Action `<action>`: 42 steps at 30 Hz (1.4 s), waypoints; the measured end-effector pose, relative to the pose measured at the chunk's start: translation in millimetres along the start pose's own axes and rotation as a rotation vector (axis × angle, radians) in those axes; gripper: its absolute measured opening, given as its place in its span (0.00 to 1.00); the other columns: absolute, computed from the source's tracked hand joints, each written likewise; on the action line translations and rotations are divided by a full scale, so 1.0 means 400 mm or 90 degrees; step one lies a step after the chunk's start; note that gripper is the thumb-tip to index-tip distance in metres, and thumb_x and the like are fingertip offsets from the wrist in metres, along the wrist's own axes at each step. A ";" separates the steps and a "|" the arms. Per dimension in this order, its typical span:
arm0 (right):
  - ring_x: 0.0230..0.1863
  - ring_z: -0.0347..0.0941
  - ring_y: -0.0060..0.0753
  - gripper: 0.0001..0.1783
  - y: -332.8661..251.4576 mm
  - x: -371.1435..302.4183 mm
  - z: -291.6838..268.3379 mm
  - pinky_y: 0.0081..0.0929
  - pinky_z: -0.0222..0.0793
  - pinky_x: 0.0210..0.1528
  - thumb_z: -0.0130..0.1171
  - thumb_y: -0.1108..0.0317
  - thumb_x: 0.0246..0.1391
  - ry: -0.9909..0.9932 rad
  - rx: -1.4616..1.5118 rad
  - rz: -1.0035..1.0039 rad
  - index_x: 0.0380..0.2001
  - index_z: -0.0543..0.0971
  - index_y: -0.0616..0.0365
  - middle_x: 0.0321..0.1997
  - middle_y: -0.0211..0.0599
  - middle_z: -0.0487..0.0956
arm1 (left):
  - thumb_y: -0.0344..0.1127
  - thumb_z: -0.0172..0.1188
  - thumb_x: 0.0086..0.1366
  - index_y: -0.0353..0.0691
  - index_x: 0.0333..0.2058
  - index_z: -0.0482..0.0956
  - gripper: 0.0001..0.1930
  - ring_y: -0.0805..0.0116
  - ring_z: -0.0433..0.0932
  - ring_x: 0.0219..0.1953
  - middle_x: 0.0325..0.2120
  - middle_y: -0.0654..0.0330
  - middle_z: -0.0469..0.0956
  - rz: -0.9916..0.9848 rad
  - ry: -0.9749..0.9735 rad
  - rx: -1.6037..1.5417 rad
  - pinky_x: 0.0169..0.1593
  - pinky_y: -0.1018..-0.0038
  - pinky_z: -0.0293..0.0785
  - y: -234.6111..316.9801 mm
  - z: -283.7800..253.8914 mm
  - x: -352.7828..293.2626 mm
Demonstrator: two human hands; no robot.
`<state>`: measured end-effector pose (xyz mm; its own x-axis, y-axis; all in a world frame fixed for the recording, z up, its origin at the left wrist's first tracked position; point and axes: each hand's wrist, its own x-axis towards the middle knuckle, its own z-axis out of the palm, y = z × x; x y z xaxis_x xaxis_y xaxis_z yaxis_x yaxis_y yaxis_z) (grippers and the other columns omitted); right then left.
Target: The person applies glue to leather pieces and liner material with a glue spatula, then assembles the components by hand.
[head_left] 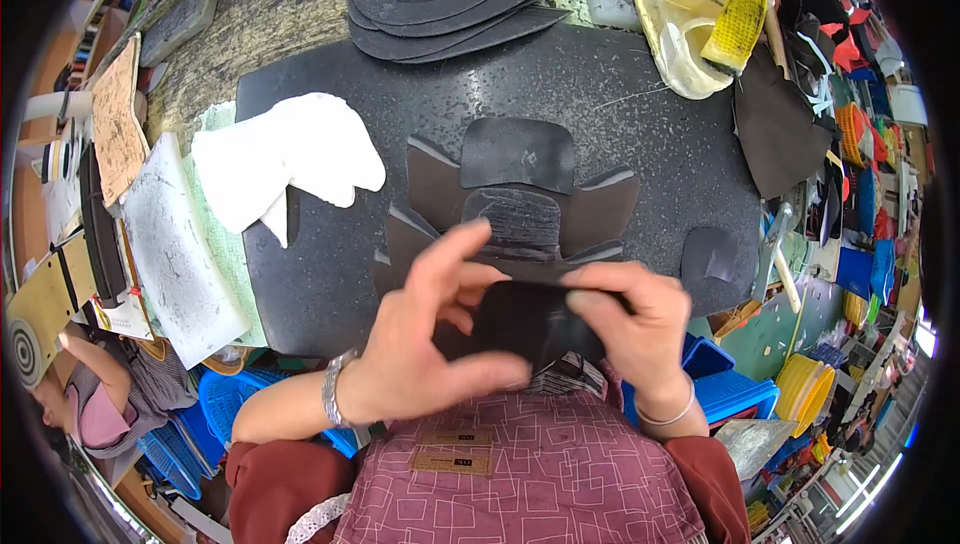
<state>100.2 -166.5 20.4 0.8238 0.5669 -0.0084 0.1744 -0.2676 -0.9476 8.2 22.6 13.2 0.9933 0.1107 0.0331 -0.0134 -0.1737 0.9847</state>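
Note:
My right hand [640,319] pinches a small black leather-like piece [530,319] by its right edge, thumb on top, close to my body. Spread around the left side of that piece is my left hand [415,334], its thumb and fingers apart and slightly blurred; it does not appear to grip anything. Just beyond my hands, dark brown cut pieces [600,212] with grey edges lie on the black work board [420,94]. A smooth black piece [518,152] and a ridged-looking black piece [514,219] rest on top of them. My hands hide part of the brown pieces.
Stacked black cut pieces [445,19] lie at the far edge. White cut pieces [290,154] are at the left, and a small black piece [710,254] at the right. A yellowed container [680,34] with a yellow mesh piece [738,24] stands far right. Blue baskets [735,394] sit below the board.

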 end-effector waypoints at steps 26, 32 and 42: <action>0.19 0.72 0.33 0.06 0.095 0.062 0.089 0.26 0.68 0.22 0.60 0.75 0.45 0.104 -0.222 0.058 0.29 0.75 0.58 0.24 0.37 0.75 | 0.29 0.61 0.53 0.37 0.49 0.70 0.23 0.67 0.78 0.30 0.36 0.55 0.75 -0.038 0.017 0.597 0.29 0.71 0.73 -0.093 -0.003 0.109; 0.25 0.71 0.39 0.07 0.080 0.084 0.043 0.33 0.68 0.28 0.60 0.74 0.45 0.092 -0.434 -0.105 0.31 0.75 0.57 0.27 0.38 0.74 | 0.47 0.58 0.53 0.45 0.51 0.70 0.26 0.50 0.62 0.57 0.54 0.51 0.65 0.275 -0.272 0.614 0.58 0.52 0.57 -0.063 0.015 0.033; 0.39 0.72 0.47 0.13 0.086 0.309 0.014 0.39 0.67 0.42 0.60 0.61 0.46 -0.089 -0.409 0.013 0.31 0.75 0.60 0.34 0.43 0.76 | 0.43 0.46 0.62 0.59 0.61 0.55 0.28 0.58 0.60 0.60 0.59 0.62 0.58 0.494 -0.354 0.806 0.61 0.53 0.53 -0.155 0.026 -0.145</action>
<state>205.0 -101.3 -15.2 0.7600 0.6412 -0.1066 0.4829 -0.6667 -0.5677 -47.2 16.6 -51.5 0.7105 -0.6972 0.0953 -0.6985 -0.7152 -0.0239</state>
